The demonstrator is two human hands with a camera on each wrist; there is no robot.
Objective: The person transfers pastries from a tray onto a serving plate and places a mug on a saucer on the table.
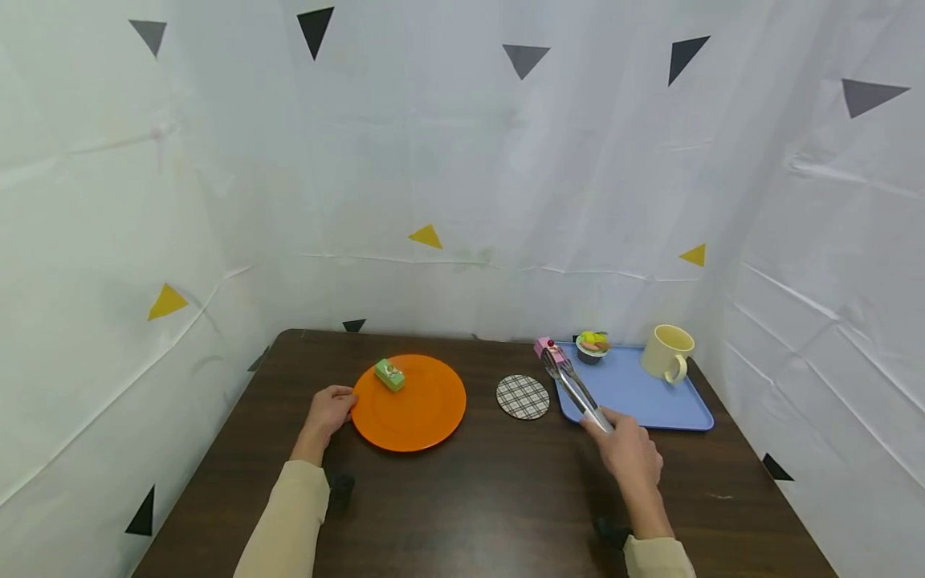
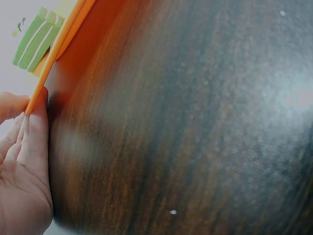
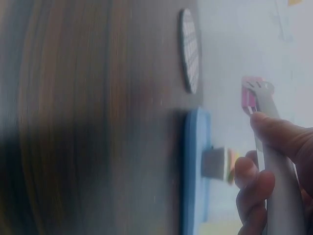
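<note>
My left hand (image 1: pixel 331 411) pinches the left rim of an orange plate (image 1: pixel 415 421), thumb on top and fingers beneath in the left wrist view. On the plate's upper left sits a small green cake piece (image 1: pixel 390 375), its layered side showing in the left wrist view (image 2: pixel 38 40). In my right hand (image 1: pixel 630 451) are metal tongs (image 1: pixel 576 393), gripped along their arms. The tong tips hold a pink cake piece (image 1: pixel 547 347) with a red dot on top, raised near the tray's far left corner.
A blue tray (image 1: pixel 636 405) at the right bears a yellow mug (image 1: pixel 668 353) and a small dark cup (image 1: pixel 591 353) with colourful food on top. Between plate and tray lies a round checked coaster (image 1: pixel 523 397). White curtains surround the dark wooden table (image 1: pixel 462 514).
</note>
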